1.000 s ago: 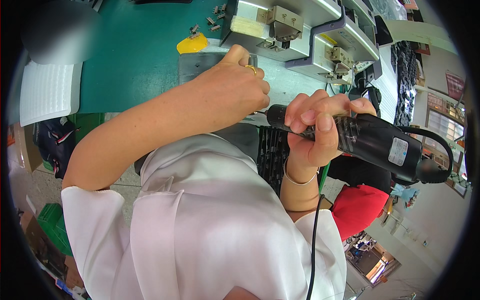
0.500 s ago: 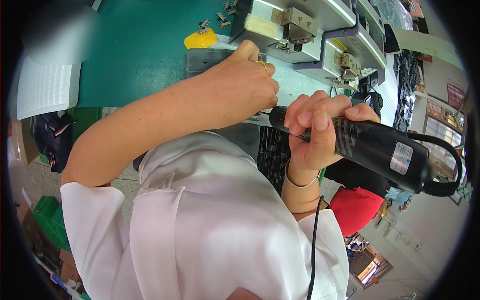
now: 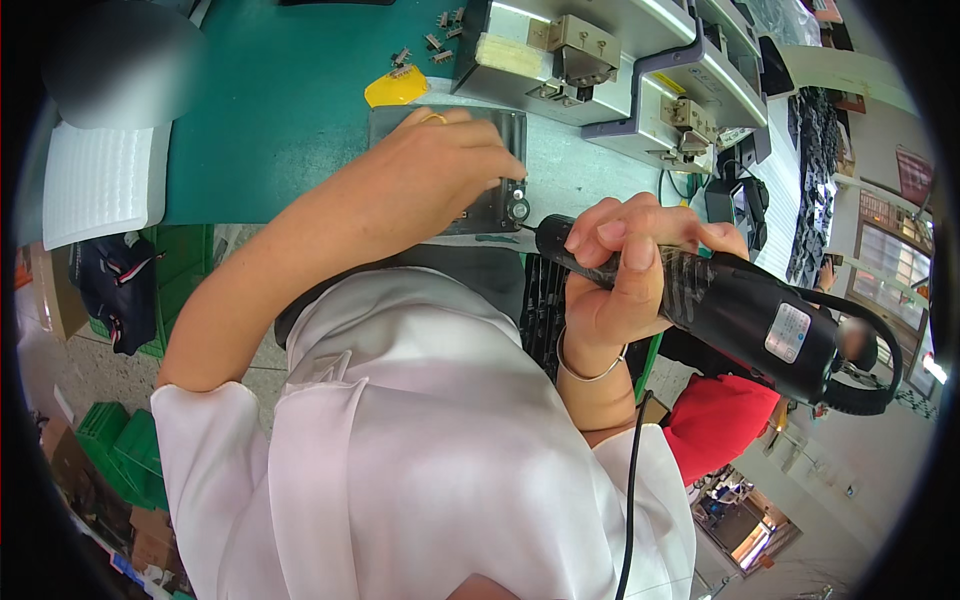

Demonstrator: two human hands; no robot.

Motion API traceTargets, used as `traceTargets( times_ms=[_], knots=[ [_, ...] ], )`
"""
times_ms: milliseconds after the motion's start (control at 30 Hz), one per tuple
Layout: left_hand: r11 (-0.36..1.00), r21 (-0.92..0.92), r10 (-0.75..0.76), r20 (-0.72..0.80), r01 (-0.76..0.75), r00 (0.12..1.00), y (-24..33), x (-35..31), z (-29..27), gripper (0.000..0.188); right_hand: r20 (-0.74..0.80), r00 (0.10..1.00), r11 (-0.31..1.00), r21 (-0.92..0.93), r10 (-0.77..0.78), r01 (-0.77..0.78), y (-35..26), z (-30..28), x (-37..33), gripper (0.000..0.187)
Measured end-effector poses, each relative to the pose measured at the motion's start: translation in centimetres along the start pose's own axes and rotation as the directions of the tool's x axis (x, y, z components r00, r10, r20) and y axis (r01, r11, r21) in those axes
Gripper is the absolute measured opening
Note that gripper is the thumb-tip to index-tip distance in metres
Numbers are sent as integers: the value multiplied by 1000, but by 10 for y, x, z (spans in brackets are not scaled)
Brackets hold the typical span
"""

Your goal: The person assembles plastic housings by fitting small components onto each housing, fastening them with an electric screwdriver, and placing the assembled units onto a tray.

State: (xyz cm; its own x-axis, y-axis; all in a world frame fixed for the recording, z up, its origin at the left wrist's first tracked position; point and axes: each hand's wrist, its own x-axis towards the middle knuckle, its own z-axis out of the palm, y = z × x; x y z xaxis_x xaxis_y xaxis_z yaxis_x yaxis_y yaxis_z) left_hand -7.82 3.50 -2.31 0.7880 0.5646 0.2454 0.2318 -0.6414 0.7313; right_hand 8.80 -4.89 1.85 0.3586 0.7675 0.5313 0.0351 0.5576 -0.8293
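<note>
My right hand point(image 3: 630, 250) grips a black electric screwdriver point(image 3: 740, 305) held nearly level. Its thin bit points left, at the near right corner of a flat dark panel point(image 3: 505, 135); whether the tip touches is too small to tell. Round silver fittings point(image 3: 517, 209) sit by that corner. Over the panel lies my left hand point(image 3: 445, 160), fingers bent but apart, a ring on one of them. Nothing shows in its fingers, though their undersides are hidden.
Beyond the panel are a yellow piece point(image 3: 397, 88) and several small metal parts point(image 3: 433, 42) on the green mat point(image 3: 270, 130). Grey machines point(image 3: 625, 85) stand at the far right. A white textured sheet point(image 3: 105, 185) lies left. A black cable point(image 3: 633, 480) hangs beside my right arm.
My left hand has drawn back to the left from the screwdriver's tip, uncovering the panel's right corner and the silver fittings. The screwdriver has shifted slightly left.
</note>
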Motion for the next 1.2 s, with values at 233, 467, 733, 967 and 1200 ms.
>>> traceTargets(
  times_ms=[233, 467, 733, 967, 1200],
  knots=[
    [993, -31, -115, -107, 112, 988, 9, -5, 5, 21, -119, 993, 983, 179, -21, 42, -8, -27, 10, 46],
    [999, 11, -50, -69, 50, 996, 27, 10, 21, 18, -244, 954, 969, 126, -177, 212, -13, -67, 42, 36],
    [993, -30, -117, -62, 116, 991, 26, 13, 24, 6, -331, 860, 916, -37, -389, 400, -21, -81, 97, 42],
    [989, 34, -137, -121, 142, 983, 31, 13, 27, 12, -249, 889, 922, -143, -385, 360, -4, -77, 105, 46],
    [986, 45, -155, -116, 161, 981, 33, 12, 26, 14, -251, 902, 935, -157, -351, 319, 1, -80, 107, 44]
  ],
)
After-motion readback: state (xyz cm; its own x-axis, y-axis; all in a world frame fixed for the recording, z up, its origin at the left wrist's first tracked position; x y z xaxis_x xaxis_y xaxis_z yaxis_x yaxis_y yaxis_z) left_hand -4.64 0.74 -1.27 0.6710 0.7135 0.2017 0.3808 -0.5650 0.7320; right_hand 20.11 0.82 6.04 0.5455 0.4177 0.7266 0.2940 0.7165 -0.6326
